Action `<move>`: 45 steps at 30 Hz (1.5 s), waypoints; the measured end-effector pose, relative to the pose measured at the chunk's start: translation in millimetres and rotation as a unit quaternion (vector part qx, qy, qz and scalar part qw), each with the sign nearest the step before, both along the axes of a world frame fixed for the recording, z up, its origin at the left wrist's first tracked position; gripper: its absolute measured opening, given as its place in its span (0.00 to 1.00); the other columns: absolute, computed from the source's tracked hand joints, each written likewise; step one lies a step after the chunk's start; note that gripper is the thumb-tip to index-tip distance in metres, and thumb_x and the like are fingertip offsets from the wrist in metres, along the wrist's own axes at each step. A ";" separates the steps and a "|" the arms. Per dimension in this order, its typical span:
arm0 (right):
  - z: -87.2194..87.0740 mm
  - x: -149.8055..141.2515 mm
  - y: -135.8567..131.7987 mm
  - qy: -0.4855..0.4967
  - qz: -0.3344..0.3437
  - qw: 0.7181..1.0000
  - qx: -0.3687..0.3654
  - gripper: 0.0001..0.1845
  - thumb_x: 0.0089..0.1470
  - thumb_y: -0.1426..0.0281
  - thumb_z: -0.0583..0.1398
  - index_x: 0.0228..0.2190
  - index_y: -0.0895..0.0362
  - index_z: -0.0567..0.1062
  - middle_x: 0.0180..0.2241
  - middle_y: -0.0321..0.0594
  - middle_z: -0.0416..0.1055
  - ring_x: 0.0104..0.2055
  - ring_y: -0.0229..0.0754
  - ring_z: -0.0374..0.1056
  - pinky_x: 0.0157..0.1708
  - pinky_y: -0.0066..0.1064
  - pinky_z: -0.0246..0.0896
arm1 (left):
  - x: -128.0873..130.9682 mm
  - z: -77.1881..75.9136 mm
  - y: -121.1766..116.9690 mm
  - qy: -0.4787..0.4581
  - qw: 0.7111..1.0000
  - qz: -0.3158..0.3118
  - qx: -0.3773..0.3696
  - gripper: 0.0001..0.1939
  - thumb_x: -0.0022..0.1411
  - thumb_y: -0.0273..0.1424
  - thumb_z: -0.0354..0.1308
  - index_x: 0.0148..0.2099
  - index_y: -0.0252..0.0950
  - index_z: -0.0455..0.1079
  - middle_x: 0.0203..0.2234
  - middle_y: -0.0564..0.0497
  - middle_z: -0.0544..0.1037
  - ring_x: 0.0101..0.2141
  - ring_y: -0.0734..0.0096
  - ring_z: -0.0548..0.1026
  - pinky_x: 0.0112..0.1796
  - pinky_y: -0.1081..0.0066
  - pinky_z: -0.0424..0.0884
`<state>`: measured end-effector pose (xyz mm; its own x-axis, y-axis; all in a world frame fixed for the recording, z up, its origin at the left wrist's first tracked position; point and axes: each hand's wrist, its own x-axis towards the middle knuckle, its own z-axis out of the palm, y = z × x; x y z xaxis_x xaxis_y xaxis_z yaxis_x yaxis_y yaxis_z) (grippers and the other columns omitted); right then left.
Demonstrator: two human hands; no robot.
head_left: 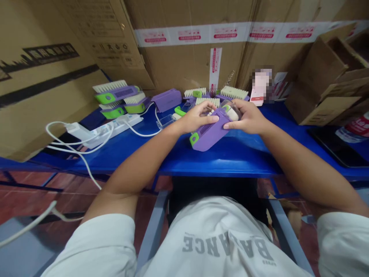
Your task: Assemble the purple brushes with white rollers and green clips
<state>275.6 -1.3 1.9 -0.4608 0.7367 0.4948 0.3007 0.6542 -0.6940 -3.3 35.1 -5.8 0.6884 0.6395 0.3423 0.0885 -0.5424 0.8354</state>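
Observation:
Between my hands, just above the blue table (pixel 227 163), is a purple brush device (pixel 211 136) with a grille and a green button end. My left hand (pixel 198 117) grips its far long side, thumb on the purple casing. With fingers and thumb, my right hand (pixel 246 117) pinches the other end, around a clear plastic piece (pixel 230 109) and a white part there. What its far fingers touch is hidden. Behind them lie more brush units, one with white bristles (pixel 234 92). A bright green piece (pixel 180 111) lies left of my left hand, beside a clear plastic tray (pixel 166 122).
Stacked purple-green brushes (pixel 117 94) stand at the left, near a purple case (pixel 167 100). A white power strip (pixel 115 129) with looping cables lies before them. Cardboard boxes (pixel 190 61) wall the back. On the right are an open carton (pixel 325 84), a black phone (pixel 337 148) and a bottle (pixel 356 129).

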 end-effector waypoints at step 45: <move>-5.7 6.1 6.3 -0.015 -0.047 0.982 -0.182 0.38 0.31 0.47 0.86 0.36 0.53 0.80 0.33 0.38 0.80 0.35 0.46 0.72 0.36 0.38 0.70 | 3.7 18.3 -21.2 0.319 0.911 0.182 0.189 0.40 0.61 0.46 0.80 0.72 0.39 0.80 0.65 0.41 0.86 0.64 0.41 0.84 0.65 0.54 0.79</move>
